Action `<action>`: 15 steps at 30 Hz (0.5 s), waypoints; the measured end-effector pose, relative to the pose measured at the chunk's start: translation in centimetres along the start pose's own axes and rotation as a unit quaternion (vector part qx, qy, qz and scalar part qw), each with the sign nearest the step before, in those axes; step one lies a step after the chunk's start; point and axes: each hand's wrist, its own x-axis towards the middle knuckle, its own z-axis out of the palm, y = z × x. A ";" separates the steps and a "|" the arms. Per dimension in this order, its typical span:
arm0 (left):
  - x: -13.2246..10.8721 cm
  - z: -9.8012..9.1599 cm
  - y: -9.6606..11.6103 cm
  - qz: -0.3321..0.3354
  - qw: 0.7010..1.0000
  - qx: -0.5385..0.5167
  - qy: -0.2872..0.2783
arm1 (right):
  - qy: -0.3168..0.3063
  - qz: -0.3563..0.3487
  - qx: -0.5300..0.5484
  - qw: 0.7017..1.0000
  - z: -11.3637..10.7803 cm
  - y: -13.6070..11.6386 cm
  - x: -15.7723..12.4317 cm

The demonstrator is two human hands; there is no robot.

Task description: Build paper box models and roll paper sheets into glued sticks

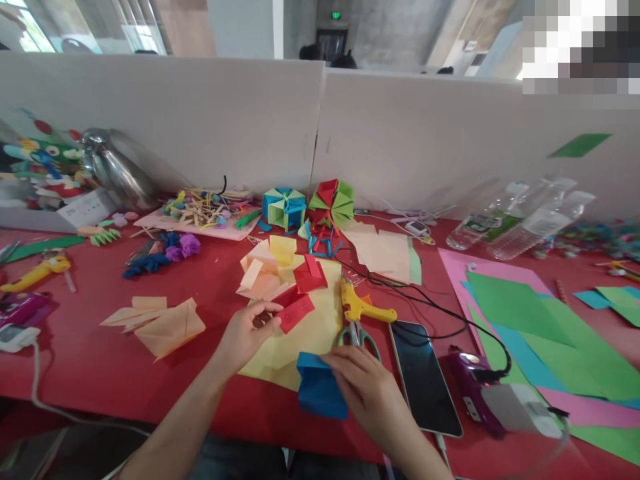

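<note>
My left hand pinches a folded red paper piece over a sheet of yellow paper. Between the fingers of my right hand is a folded blue paper piece, near the table's front edge. Another red folded piece, a yellow one and peach ones lie at the far end of the yellow sheet. Just right of the sheet rest a yellow glue gun and scissors, their handles partly behind my right hand.
A tablet or phone lies to the right, beside a purple power strip with black cables. Farther right are coloured paper sheets and plastic bottles. Peach folded papers lie left. Two paper models stand by the partition.
</note>
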 end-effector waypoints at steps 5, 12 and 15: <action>0.1 -0.2 0.4 0.030 0.999 0.009 -0.022 | -0.057 0.108 0.138 0.983 -2.0 -0.3 2.7; 0.2 -0.3 0.3 0.061 0.998 0.002 -0.031 | -0.035 0.152 0.173 0.972 -0.4 0.1 6.0; 0.1 -0.3 0.4 0.066 0.997 0.001 -0.037 | -0.014 0.140 0.173 0.975 -0.1 0.5 6.9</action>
